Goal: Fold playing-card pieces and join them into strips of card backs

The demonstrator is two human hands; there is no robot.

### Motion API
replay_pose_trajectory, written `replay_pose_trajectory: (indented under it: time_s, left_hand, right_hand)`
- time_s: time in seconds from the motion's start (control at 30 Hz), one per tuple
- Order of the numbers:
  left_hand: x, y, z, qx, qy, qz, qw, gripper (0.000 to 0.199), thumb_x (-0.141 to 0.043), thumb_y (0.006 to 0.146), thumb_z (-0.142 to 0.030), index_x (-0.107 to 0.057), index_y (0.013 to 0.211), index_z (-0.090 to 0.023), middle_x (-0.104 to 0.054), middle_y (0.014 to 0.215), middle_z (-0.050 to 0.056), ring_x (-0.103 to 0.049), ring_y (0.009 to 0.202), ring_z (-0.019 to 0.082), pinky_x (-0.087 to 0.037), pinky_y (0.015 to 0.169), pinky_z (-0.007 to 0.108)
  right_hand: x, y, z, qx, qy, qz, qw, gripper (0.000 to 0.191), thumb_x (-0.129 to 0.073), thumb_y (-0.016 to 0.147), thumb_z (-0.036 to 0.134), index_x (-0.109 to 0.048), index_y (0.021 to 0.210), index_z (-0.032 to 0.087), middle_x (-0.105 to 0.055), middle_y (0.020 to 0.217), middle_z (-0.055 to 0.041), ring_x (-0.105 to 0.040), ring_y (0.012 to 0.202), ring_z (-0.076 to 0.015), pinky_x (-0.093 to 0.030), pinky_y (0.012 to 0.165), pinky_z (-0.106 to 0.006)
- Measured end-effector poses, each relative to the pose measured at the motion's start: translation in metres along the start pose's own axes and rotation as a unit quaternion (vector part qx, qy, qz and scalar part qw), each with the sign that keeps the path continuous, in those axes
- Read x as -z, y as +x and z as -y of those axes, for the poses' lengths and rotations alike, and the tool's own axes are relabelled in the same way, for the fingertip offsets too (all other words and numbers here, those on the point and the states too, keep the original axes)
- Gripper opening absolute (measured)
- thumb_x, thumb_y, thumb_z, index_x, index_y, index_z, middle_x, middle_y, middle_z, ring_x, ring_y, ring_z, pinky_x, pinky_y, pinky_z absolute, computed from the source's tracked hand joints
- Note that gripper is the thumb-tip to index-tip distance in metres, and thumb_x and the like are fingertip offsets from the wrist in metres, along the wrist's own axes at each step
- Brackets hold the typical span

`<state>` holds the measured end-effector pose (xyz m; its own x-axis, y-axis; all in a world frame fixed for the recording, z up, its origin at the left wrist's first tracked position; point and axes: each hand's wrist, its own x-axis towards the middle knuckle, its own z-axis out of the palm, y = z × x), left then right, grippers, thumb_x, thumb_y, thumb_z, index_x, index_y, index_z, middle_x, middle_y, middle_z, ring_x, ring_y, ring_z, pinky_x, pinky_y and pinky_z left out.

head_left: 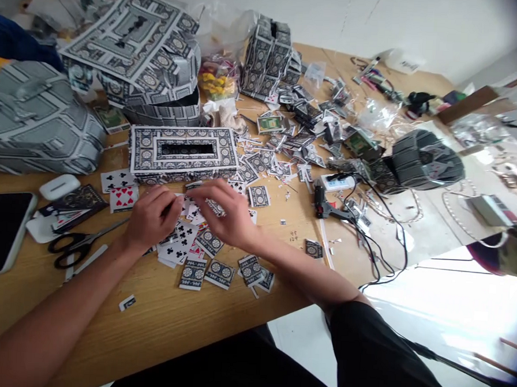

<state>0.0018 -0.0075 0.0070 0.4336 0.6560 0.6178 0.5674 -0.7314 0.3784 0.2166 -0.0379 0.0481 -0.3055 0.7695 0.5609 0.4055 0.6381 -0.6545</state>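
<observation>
My left hand (155, 217) is closed, fingers curled in, just in front of a slotted box covered in folded playing cards (182, 172). Close by on its right, my right hand (228, 212) has its fingers bent in a loose pinch, tips toward the left thumb. Whatever either hand holds is hidden or too small to name. Beneath them lies a pile of playing cards (182, 242), some face up. Folded card pieces (192, 272) rest nearer the table edge. Black-handled scissors (80, 245) lie left of my left hand.
Larger card-built pieces (37, 121) stand at the back left, another (265, 58) behind. Folded cards (306, 118) are heaped at centre back. A glue gun (333, 209) with black cables sits right, near a power strip (337, 182). A phone (3, 232) lies left. Another person's arm (513, 250) shows far right.
</observation>
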Motion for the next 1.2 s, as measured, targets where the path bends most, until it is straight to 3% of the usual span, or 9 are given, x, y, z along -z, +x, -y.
replay_pose_trajectory:
  time_s: [0.07,0.17,0.27,0.4,0.5,0.7,0.83,1.0,1.2]
  left_hand:
    - [0.0,-0.001,0.0,-0.004,0.004,-0.018,1.0,0.024,-0.056,0.102,-0.018,-0.051,0.079,-0.023,-0.057,0.075,0.003,-0.054,0.075,0.022,-0.045,0.073,0.038]
    - [-0.001,-0.002,0.001,0.016,0.003,-0.022,1.0,0.025,-0.056,0.102,-0.018,-0.049,0.079,-0.023,-0.054,0.074,0.002,-0.053,0.074,0.021,-0.044,0.073,0.038]
    - [-0.002,-0.002,0.002,0.017,0.007,-0.014,1.0,0.024,-0.056,0.102,-0.019,-0.049,0.079,-0.024,-0.054,0.074,0.002,-0.053,0.074,0.022,-0.044,0.075,0.039]
    - [-0.003,0.0,0.002,0.002,0.008,-0.011,1.0,0.026,-0.057,0.102,-0.02,-0.048,0.078,-0.024,-0.054,0.072,0.002,-0.053,0.073,0.022,-0.044,0.073,0.038]
    - [-0.001,0.001,0.0,-0.002,0.005,-0.011,1.0,0.026,-0.055,0.102,-0.02,-0.049,0.077,-0.024,-0.056,0.072,0.003,-0.054,0.074,0.022,-0.045,0.075,0.039]
    - [0.0,0.0,-0.002,0.006,-0.009,-0.017,1.0,0.021,-0.054,0.102,-0.022,-0.055,0.081,-0.024,-0.064,0.079,0.005,-0.06,0.08,0.023,-0.049,0.082,0.04]
    - [-0.001,-0.002,-0.001,0.004,-0.02,-0.004,1.0,0.02,-0.055,0.1,-0.024,-0.059,0.08,-0.023,-0.066,0.081,0.005,-0.062,0.081,0.023,-0.051,0.085,0.042]
    - [-0.002,-0.002,-0.002,-0.004,-0.053,0.044,0.998,0.009,-0.061,0.093,-0.022,-0.066,0.084,-0.021,-0.069,0.096,0.008,-0.066,0.091,0.024,-0.054,0.087,0.042]
    - [-0.004,-0.003,-0.001,0.003,-0.045,0.063,0.997,0.012,-0.063,0.092,-0.021,-0.073,0.098,-0.02,-0.07,0.112,0.011,-0.069,0.105,0.026,-0.057,0.097,0.044]
  right_hand:
    - [-0.001,-0.002,0.015,0.075,-0.034,0.104,0.991,0.026,-0.045,0.109,0.016,-0.071,0.115,0.016,-0.071,0.11,-0.0097,-0.067,0.103,-0.0175,-0.056,0.092,-0.032]
    - [-0.012,-0.014,0.041,0.187,-0.123,0.279,0.934,0.023,-0.052,0.106,0.014,-0.072,0.117,0.018,-0.073,0.106,-0.0062,-0.067,0.091,-0.0193,-0.054,0.084,-0.034]
    - [-0.027,-0.033,0.068,0.24,-0.15,0.346,0.894,0.018,-0.055,0.104,0.011,-0.072,0.1,0.018,-0.073,0.094,-0.0055,-0.069,0.085,-0.0198,-0.05,0.071,-0.034]
    - [-0.034,-0.05,0.094,0.312,-0.043,0.326,0.891,0.029,-0.049,0.108,0.013,-0.071,0.089,0.019,-0.072,0.081,-0.0012,-0.069,0.074,-0.0154,-0.048,0.066,-0.031]
    - [-0.02,-0.054,0.088,0.32,-0.056,0.318,0.891,0.026,-0.051,0.109,0.016,-0.073,0.095,0.018,-0.074,0.084,-0.002,-0.07,0.079,-0.0145,-0.05,0.068,-0.029]
    - [0.017,-0.062,0.019,0.168,-0.189,0.312,0.915,0.031,-0.054,0.109,0.018,-0.067,0.135,0.013,-0.07,0.141,-0.0174,-0.065,0.132,-0.0262,-0.057,0.106,-0.041]
    - [0.039,-0.075,-0.012,0.083,-0.186,0.284,0.937,0.04,-0.055,0.107,0.017,-0.062,0.146,0.015,-0.061,0.154,-0.0211,-0.057,0.145,-0.0304,-0.056,0.113,-0.052]
    - [0.056,-0.089,-0.016,0.006,-0.225,0.24,0.945,0.046,-0.054,0.099,0.005,-0.067,0.141,0.019,-0.063,0.15,-0.0195,-0.054,0.148,-0.0342,-0.054,0.114,-0.06]
    - [0.04,-0.088,0.005,-0.002,-0.21,0.223,0.952,0.039,-0.056,0.103,0.014,-0.065,0.141,0.018,-0.064,0.151,-0.019,-0.055,0.146,-0.0327,-0.054,0.115,-0.058]
